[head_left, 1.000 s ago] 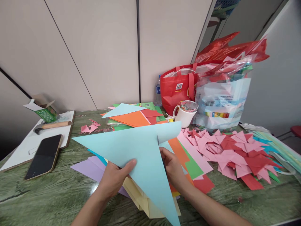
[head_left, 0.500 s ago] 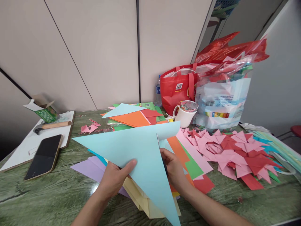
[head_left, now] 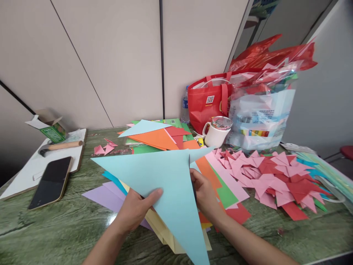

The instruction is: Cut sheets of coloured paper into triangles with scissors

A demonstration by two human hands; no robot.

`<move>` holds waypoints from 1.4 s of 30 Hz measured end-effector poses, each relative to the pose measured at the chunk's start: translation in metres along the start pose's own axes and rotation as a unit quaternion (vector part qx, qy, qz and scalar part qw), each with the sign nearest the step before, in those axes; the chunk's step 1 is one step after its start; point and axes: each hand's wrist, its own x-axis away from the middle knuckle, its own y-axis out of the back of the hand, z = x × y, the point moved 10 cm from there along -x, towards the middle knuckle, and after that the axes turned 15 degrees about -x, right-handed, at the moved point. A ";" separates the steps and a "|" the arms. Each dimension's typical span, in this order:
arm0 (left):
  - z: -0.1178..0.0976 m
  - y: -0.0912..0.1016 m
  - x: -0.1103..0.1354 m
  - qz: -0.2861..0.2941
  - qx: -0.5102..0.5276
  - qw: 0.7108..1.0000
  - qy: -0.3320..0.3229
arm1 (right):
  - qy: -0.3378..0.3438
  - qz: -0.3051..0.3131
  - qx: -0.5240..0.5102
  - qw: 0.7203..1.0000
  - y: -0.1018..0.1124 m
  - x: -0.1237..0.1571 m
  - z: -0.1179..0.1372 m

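Observation:
A large light-blue paper sheet [head_left: 162, 180], folded into a triangle, is held above a green marbled table [head_left: 55, 228]. My left hand [head_left: 136, 209] pinches its lower left part, thumb on top. My right hand [head_left: 202, 195] grips its right edge, fingers partly hidden behind the paper. Under the sheet lies a stack of coloured paper [head_left: 220, 184] in purple, yellow, orange, green and pink.
A pile of folded pink and red paper triangles [head_left: 273, 176] lies to the right. A white mug [head_left: 216, 134], red bag [head_left: 209, 105] and plastic bag [head_left: 259, 114] stand behind. A phone [head_left: 51, 182], hammer [head_left: 59, 146] and small box [head_left: 49, 127] sit at the left.
The curled upper right flap of the blue sheet has been pressed down flatter, and the sheet has shifted slightly right. Both hands keep their hold.

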 end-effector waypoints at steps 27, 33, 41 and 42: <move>-0.002 0.000 0.001 -0.001 0.000 1.000 0.009 | -0.017 -0.036 -0.005 0.999 0.004 0.002 -0.003; -0.003 -0.003 0.001 0.011 0.008 1.000 0.006 | -0.015 -0.045 -0.005 0.999 0.005 0.003 -0.002; -0.021 0.004 -0.001 0.014 0.050 0.998 -0.031 | 0.005 -0.042 0.022 0.999 0.006 0.002 0.004; -0.024 0.006 -0.001 0.008 0.064 0.997 -0.038 | 0.006 -0.039 0.021 0.999 0.006 0.002 0.004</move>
